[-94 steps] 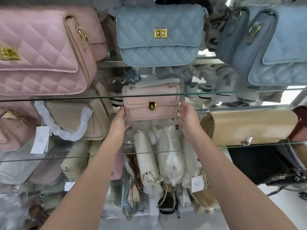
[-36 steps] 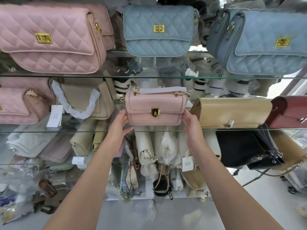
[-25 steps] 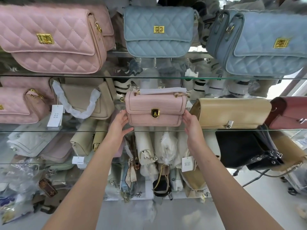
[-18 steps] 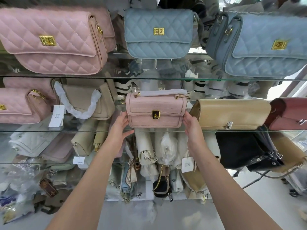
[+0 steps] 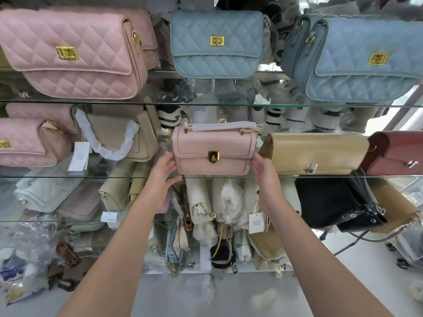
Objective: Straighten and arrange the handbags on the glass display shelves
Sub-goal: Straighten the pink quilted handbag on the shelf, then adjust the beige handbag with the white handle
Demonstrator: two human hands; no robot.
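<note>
A small pink handbag (image 5: pixel 214 143) with a gold clasp and a paper-wrapped handle stands upright on the middle glass shelf (image 5: pixel 68 177). My left hand (image 5: pixel 163 171) presses its lower left corner and my right hand (image 5: pixel 263 171) presses its lower right side, so the bag is held between both palms. A beige bag (image 5: pixel 119 131) with a wrapped handle stands to its left, a tan flap bag (image 5: pixel 318 153) to its right.
Quilted pink (image 5: pixel 75 51) and light blue bags (image 5: pixel 216 42) (image 5: pixel 364 60) sit on the upper shelf (image 5: pixel 229 104). A dark red bag (image 5: pixel 398 154) stands at far right. Lower shelves hold several cream, black and beige bags with price tags, tightly packed.
The pink bag has come forward from behind the shelf edge and now stands squarely at the front. Over the last second both hands stayed on its sides with hardly any movement.
</note>
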